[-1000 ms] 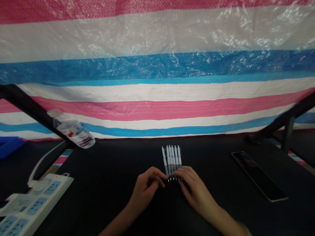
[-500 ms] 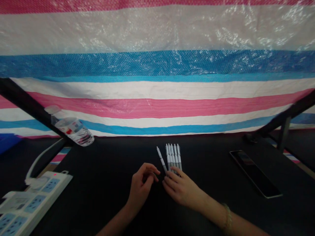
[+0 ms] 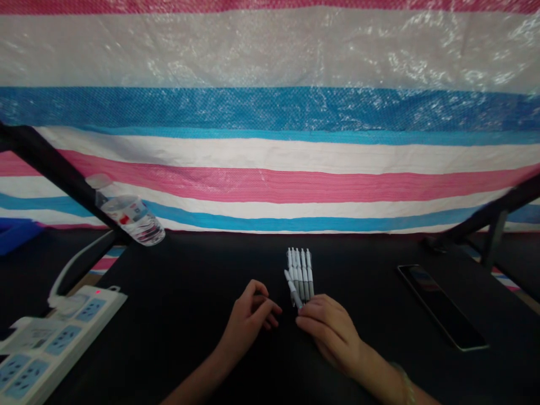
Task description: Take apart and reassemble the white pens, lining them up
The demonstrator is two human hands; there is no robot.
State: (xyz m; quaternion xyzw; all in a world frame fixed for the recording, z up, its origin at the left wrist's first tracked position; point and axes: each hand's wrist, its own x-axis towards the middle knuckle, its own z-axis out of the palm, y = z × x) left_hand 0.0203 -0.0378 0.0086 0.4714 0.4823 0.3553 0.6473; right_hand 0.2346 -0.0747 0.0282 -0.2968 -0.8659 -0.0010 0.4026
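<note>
Several white and grey pens (image 3: 304, 270) lie side by side in a neat row on the black table, clicker ends pointing away from me. One more pen (image 3: 292, 286) slants across the near left side of that row. My right hand (image 3: 331, 329) pinches the near end of this slanted pen between thumb and fingers, close to the row's lower end. My left hand (image 3: 253, 312) hovers or rests just left of the pens, fingers loosely curled and apart, with nothing seen in it.
A dark phone (image 3: 442, 306) lies on the right. At the left sit a white power strip (image 3: 63, 340) with a plug in it and a tilted clear water bottle (image 3: 137, 219) by a black bar. Striped plastic sheeting (image 3: 270, 185) hangs behind the table.
My right hand has drawn the slanted pen back towards me and slightly right, so its clicker end now sits lower beside the row. My left hand has shifted slightly; the view has turned a little.
</note>
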